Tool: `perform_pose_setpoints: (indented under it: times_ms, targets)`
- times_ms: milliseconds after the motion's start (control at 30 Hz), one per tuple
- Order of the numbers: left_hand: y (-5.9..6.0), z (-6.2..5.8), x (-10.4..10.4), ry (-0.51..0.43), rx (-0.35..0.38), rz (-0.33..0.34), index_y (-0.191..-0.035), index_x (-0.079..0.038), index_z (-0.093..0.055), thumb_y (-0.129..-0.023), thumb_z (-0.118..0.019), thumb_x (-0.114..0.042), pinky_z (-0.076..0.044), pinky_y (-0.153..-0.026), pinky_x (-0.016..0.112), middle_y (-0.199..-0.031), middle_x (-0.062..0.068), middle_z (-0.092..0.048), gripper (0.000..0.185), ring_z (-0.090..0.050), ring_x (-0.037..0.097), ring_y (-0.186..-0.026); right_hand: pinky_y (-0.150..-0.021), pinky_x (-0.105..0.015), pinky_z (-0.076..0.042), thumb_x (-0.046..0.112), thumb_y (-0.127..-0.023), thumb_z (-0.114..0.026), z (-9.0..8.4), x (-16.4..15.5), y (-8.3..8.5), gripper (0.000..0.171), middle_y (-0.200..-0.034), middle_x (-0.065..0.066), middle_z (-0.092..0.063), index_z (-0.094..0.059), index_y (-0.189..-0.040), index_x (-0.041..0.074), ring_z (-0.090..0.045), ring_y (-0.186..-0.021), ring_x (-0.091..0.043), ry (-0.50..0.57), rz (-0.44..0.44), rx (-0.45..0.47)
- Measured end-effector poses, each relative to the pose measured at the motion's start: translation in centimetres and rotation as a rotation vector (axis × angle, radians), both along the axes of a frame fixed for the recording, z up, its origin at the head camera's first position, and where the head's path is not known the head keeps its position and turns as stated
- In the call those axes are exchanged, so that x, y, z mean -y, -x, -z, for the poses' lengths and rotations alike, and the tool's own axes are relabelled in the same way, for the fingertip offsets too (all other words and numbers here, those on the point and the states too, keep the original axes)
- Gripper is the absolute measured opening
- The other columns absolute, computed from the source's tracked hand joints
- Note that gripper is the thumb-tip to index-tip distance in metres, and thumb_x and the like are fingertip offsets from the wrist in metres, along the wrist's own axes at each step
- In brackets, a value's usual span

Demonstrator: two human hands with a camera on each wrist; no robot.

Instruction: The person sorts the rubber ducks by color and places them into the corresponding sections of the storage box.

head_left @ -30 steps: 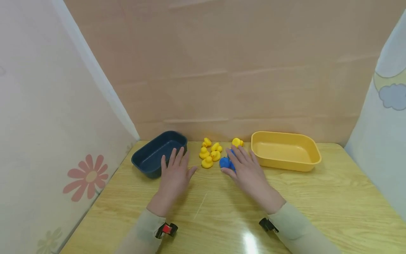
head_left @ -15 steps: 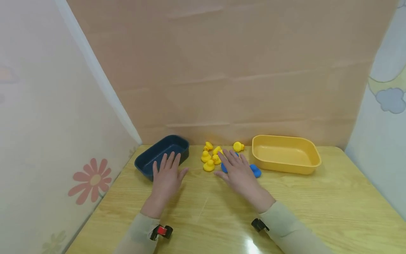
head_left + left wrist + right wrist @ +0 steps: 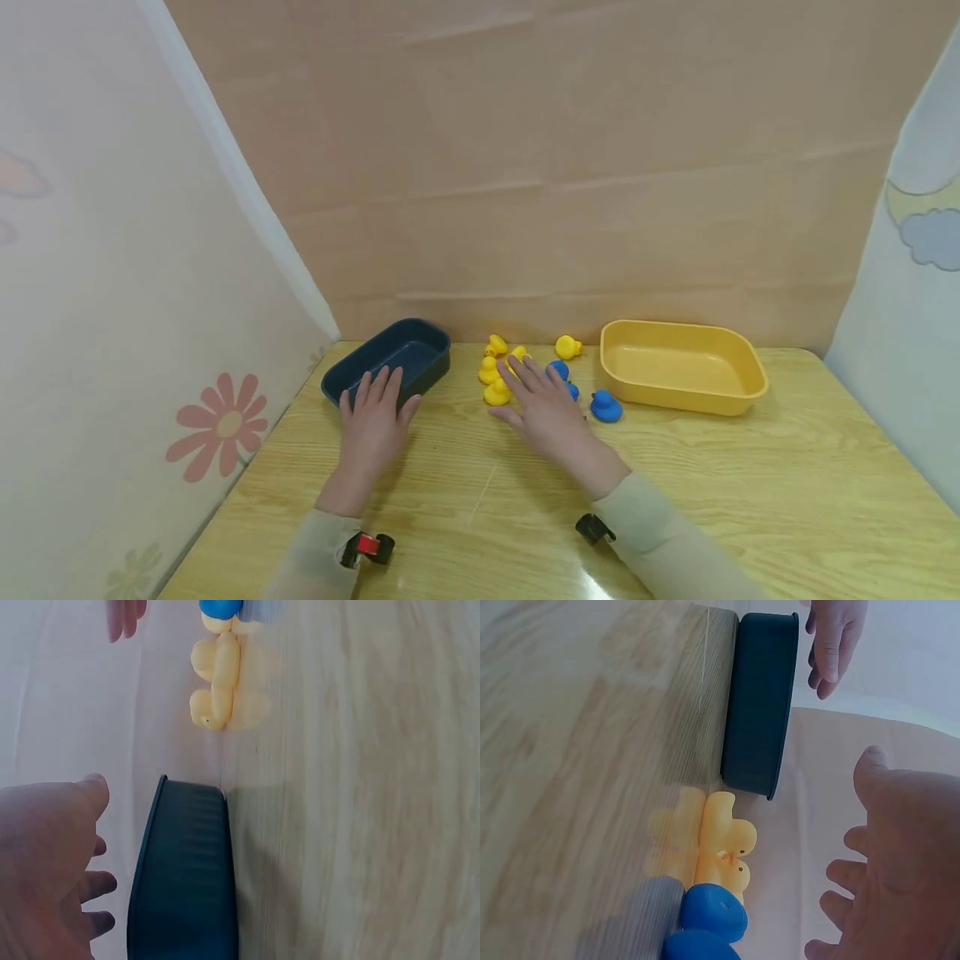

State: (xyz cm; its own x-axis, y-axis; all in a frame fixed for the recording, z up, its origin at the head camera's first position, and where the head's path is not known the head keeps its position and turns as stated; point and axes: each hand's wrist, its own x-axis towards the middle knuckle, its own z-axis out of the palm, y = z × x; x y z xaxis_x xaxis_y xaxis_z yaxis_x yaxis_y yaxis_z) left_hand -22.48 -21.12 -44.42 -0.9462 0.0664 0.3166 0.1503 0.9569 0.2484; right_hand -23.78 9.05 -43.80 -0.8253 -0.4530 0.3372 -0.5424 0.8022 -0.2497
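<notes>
Both hands hover flat above the wooden table (image 3: pixel 675 500), fingers straight and spread, holding nothing. Nearest, the left hand (image 3: pixel 371 425) lies at the near rim of the dark blue tub (image 3: pixel 408 354). Slightly farther, the right hand (image 3: pixel 543 408) reaches over the yellow ducks (image 3: pixel 495 379), fingertips just beside them, with blue ducks (image 3: pixel 603 406) close to its right. Beyond those sits the yellow tub (image 3: pixel 682 367), near the back wall.

Small yellow rubber ducks (image 3: pixel 497 371) cluster at the right hand's (image 3: pixel 546 408) fingertips, apparently upright. Dark blue rectangular tub (image 3: pixel 390 361) lies open-side up beneath the left hand's (image 3: pixel 372 421) fingertips.
</notes>
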Motion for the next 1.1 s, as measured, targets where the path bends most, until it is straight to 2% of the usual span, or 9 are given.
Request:
perform_pose_setpoints:
  times_ms: [233, 600, 800, 1100]
  targets:
    - [0.2, 0.4, 1.2, -0.065, -0.006, -0.02, -0.168, -0.004, -0.044, -0.117, -0.055, -0.044, -0.014, -0.123, 0.084, -0.171, 0.027, -0.04, 0.067, -0.026, 0.055, -0.161, -0.13, -0.069, -0.021, 0.053, -0.112, -0.059, 0.0, 1.2, 0.4, 0.076, -0.178, -0.015, -0.032, -0.038, -0.173, 0.012, -0.026, -0.165, -0.039, -0.003, -0.006, 0.056]
    - [0.6, 0.7, 2.8, -0.106, -0.025, -0.085, -0.166, -0.001, -0.046, -0.117, -0.053, -0.043, -0.018, -0.121, 0.085, -0.17, 0.031, -0.039, 0.064, -0.027, 0.056, -0.159, -0.131, -0.067, -0.02, 0.056, -0.113, -0.053, 0.3, 2.7, 1.1, 0.076, -0.179, -0.013, -0.03, -0.037, -0.174, 0.013, -0.025, -0.166, -0.037, 0.0, -0.048, 0.075]
    - [0.6, 0.4, 3.3, -0.144, 0.031, -0.126, -0.169, -0.002, -0.04, -0.118, -0.051, -0.044, -0.014, -0.122, 0.084, -0.173, 0.033, -0.03, 0.066, -0.018, 0.056, -0.162, -0.132, -0.065, -0.019, 0.057, -0.114, -0.051, 0.3, 3.3, 1.3, 0.077, -0.18, -0.013, -0.028, -0.033, -0.175, 0.015, -0.02, -0.168, -0.034, 0.0, -0.053, 0.105]
    - [0.8, 0.5, 3.8, -0.178, 0.075, -0.174, -0.17, -0.001, -0.037, -0.119, -0.049, -0.042, -0.013, -0.122, 0.084, -0.174, 0.037, -0.02, 0.066, -0.012, 0.061, -0.161, -0.13, -0.068, -0.022, 0.057, -0.114, -0.05, 0.1, 4.2, 1.9, 0.076, -0.179, -0.014, -0.032, -0.034, -0.175, 0.014, -0.026, -0.166, -0.037, -0.003, -0.085, 0.084]
